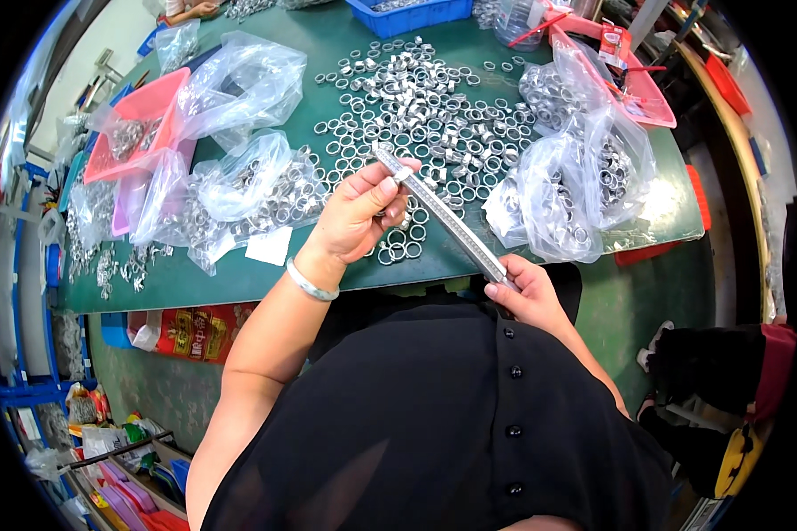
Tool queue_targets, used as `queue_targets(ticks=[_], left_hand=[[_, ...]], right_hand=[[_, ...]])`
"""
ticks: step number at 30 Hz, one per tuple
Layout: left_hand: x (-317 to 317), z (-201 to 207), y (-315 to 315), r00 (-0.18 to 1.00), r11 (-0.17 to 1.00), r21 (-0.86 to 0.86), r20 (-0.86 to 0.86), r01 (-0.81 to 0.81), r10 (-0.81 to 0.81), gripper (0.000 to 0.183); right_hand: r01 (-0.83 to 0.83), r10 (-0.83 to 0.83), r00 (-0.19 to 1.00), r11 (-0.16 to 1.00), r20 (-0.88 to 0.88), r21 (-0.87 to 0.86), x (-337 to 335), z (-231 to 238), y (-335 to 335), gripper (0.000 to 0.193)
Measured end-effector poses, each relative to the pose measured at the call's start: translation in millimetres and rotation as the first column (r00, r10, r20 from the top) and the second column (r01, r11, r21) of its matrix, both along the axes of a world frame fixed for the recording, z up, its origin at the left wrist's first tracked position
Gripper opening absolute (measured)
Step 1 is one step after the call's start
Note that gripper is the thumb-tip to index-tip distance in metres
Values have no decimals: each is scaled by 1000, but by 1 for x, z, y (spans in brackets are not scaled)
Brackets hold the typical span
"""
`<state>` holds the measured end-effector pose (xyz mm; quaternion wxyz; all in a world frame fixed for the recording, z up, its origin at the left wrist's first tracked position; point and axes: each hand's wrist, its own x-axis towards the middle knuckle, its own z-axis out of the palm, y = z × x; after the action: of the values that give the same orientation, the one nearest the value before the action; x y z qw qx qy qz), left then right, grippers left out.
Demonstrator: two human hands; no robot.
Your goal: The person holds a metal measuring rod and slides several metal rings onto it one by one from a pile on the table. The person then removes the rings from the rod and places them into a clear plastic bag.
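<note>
A long silver ring mandrel (456, 226) with scale marks slants in front of me over the table's near edge. My right hand (527, 290) is closed around its lower end. Near the upper end, my left hand (363, 211) pinches what looks like a small metal ring (402, 174) around the mandrel, partly hidden by the fingers. Beyond both hands, a heap of loose silver rings (425, 88) spreads over the green tabletop (345, 276). Clear plastic bags of rings lie on either side: one bag (252, 181) on the left, another bag (562, 190) on the right.
Pink baskets stand at the left (137, 128) and right (646, 93). A blue bin (407, 16) and a clear jar (516, 22) are at the back. A white paper slip (268, 246) lies near the front edge. Another person's hand (205, 10) shows at far left.
</note>
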<state>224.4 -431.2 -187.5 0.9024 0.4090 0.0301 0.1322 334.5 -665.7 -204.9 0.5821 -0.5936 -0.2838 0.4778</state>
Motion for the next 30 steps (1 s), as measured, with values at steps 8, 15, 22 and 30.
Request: queue_targets(ticks=[8,15,22,30], left_hand=[[0,-2,-22,998,987,156,-55,44,-36,30],[-5,-7,-22,997,993,105,-51,59,-54,32],[-6,-8,-22,996,992,94,-46,81,-76,32],[-9,-11,-21,994,993,55,-41,101,-99,33]], right_hand=[[-7,5,997,1000,74,25,-1,-2,11,15],[-6,2,995,999,97,50,-4,-3,14,15],[-23,20,992,999,122,24,-4,1,12,15],[-22,17,991,999,135,31,-5,0,13,15]])
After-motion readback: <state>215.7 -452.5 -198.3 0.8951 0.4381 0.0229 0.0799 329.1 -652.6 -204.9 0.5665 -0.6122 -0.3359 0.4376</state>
